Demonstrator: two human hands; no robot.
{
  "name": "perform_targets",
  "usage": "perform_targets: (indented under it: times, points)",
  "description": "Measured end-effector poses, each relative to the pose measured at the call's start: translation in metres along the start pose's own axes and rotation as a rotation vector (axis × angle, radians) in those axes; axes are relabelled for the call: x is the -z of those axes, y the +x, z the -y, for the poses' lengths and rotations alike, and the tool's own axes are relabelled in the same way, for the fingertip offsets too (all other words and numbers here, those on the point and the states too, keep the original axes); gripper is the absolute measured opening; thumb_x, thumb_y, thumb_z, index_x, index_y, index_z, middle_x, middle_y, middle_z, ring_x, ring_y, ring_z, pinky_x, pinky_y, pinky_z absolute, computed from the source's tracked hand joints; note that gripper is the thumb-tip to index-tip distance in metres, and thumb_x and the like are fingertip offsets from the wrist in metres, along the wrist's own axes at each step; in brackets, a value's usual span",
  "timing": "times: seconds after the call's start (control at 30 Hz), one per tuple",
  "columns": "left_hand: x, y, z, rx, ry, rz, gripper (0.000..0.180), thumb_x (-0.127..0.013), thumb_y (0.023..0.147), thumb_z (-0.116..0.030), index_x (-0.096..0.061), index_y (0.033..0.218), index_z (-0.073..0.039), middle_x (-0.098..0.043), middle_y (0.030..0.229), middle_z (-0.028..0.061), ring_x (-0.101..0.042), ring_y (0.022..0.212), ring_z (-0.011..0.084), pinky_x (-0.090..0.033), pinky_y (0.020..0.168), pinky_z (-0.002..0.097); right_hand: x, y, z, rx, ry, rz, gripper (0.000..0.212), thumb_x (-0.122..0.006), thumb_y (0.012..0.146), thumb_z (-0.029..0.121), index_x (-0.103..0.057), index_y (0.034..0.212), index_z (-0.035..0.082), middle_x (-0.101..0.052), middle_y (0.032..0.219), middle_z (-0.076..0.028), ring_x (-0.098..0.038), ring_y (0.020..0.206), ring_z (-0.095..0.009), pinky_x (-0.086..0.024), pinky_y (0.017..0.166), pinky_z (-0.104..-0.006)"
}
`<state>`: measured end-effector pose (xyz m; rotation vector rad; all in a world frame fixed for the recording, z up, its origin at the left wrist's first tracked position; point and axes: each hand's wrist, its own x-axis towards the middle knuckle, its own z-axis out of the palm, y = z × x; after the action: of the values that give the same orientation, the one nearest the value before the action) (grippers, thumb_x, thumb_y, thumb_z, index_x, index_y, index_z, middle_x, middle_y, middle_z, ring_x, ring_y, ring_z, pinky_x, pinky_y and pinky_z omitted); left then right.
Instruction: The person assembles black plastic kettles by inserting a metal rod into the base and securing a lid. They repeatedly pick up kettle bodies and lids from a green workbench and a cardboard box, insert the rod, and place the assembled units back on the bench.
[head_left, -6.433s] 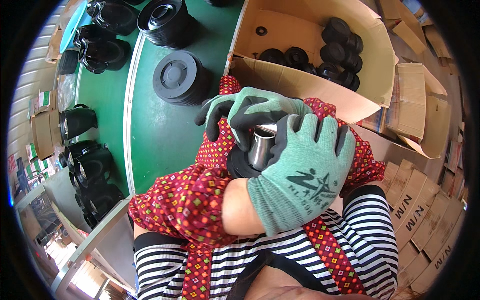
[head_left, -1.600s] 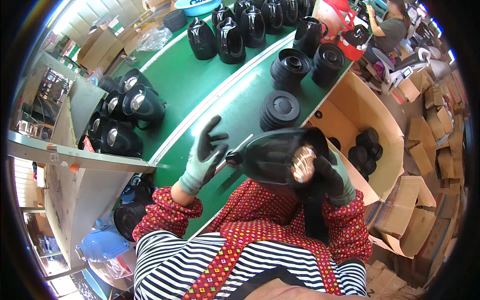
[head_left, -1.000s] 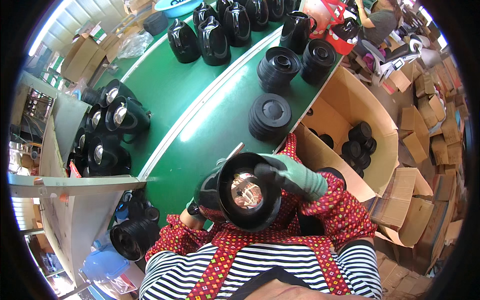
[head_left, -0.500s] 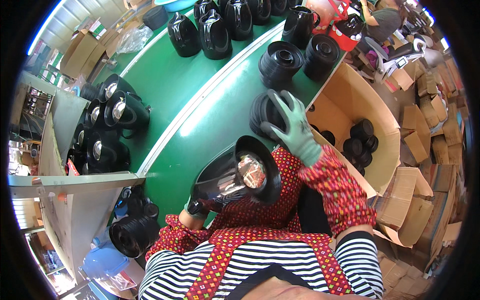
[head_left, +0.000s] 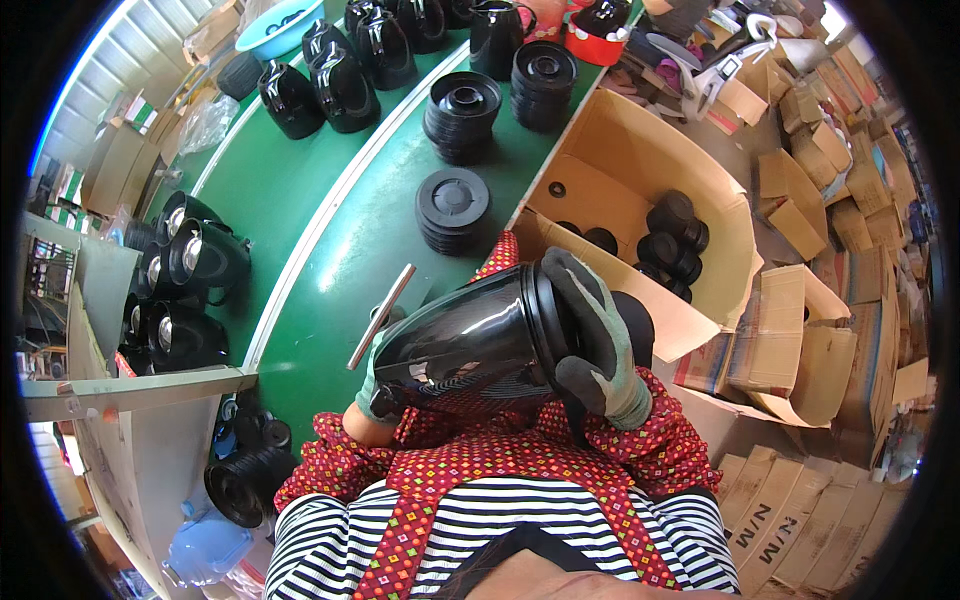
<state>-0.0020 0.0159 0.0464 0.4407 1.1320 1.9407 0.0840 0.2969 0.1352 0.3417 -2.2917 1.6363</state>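
Observation:
A glossy black jug (head_left: 465,340) lies on its side in front of my chest. My left hand (head_left: 375,385), in a grey-green glove, is closed around the jug's narrower end and mostly hidden behind it. Against the wide end, my right hand (head_left: 600,345) grips a black round base (head_left: 543,325), its gloved fingers curved over the outer face. A slim, shiny bar (head_left: 382,317) sticks up beside my left hand; whether it belongs to the jug I cannot tell. Just beyond stands a stack of black round bases (head_left: 453,205) on the green table (head_left: 320,225).
Two taller stacks of black discs (head_left: 462,110) and several upright black jugs (head_left: 340,85) stand farther back. Jugs with silvery insides (head_left: 190,250) lie at the left. On the right, an open cardboard box (head_left: 600,145) holds black round parts, with more cartons (head_left: 800,340) beyond.
My right hand has come from the stack back to the jug with a black round base, now over its wide end. The jug has turned, so its silvery inside is hidden.

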Motion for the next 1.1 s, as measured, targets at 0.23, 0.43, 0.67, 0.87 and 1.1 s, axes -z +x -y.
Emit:
perform_targets:
  times: [0.23,0.43,0.67,0.87,1.1]
  points:
    - [-0.018,0.017,-0.014,0.082,0.142,0.153,0.035,-0.081,0.087,-0.009,-0.067,0.117,0.003,-0.063,0.138,0.029,-0.075,0.103,0.0362,-0.06,0.097,0.043,0.014,-0.022,0.004,0.192,-0.097,-0.031,0.091,-0.067,0.096,0.057,-0.044,0.157,-0.007,-0.04,0.16,-0.028,-0.041,0.148,-0.043,-0.029,0.124,-0.048]
    - [-0.026,0.024,-0.058,-0.883,1.278,-0.302,0.032,-0.083,0.084,-0.008,-0.07,0.111,0.004,-0.064,0.138,0.0314,-0.076,0.1,0.0382,-0.061,0.095,0.0435,0.006,-0.029,-0.031,-0.597,0.73,-0.208,0.061,-0.042,0.115,0.043,-0.048,0.154,-0.002,-0.052,0.153,-0.016,-0.049,0.141,-0.024,-0.037,0.12,-0.0356]
    - [-0.008,0.015,-0.053,-0.371,0.782,-0.362,0.054,-0.089,0.073,-0.019,-0.072,0.117,0.007,-0.076,0.118,0.0164,-0.073,0.107,0.0235,-0.049,0.112,0.0418,0.026,-0.009,0.013,-0.209,0.559,-0.079,0.067,-0.042,0.113,0.051,-0.044,0.157,0.001,-0.047,0.16,-0.014,-0.044,0.149,-0.024,-0.03,0.126,-0.0385]
    - [-0.06,0.024,-0.081,-0.854,1.185,-0.347,0.039,-0.086,0.077,-0.008,-0.075,0.113,0.003,-0.074,0.117,0.0251,-0.077,0.096,0.0329,-0.062,0.09,0.0388,0.002,-0.015,-0.014,-0.514,0.844,-0.104,0.078,-0.046,0.108,0.064,-0.048,0.153,0.0,-0.058,0.15,-0.016,-0.061,0.131,-0.025,-0.045,0.115,-0.0407]
    - [-0.039,0.015,-0.093,-0.491,0.94,-0.282,0.06,-0.093,0.073,-0.024,-0.07,0.119,0.007,-0.073,0.121,0.021,-0.072,0.115,0.0335,-0.057,0.1,0.0418,-0.001,-0.036,-0.026,-0.316,0.916,-0.134,0.099,-0.052,0.097,0.076,-0.039,0.16,0.001,-0.045,0.161,-0.019,-0.049,0.144,-0.031,-0.039,0.121,-0.0438]
